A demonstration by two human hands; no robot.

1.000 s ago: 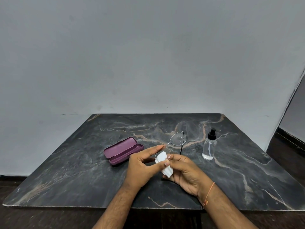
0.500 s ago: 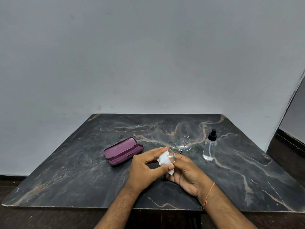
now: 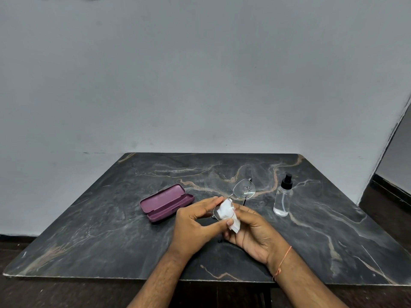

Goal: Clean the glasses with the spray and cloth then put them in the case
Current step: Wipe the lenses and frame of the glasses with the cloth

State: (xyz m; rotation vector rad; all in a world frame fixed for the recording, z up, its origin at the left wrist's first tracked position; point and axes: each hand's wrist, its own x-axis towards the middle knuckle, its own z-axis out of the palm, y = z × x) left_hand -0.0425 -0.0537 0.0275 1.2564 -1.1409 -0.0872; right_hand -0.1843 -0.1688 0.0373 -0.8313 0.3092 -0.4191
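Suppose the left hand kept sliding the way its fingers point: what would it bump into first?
The left hand points up-right, so likely the far lens of the thin metal-framed glasses, droplets showing on it; beyond lies bare dark marble table. Depth is uncertain.

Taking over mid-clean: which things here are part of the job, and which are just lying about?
In the job:
glasses, held in both hands
cloth, pressed on the near lens
spray, standing at right
case, open at left

Lying about:
nothing else on the table
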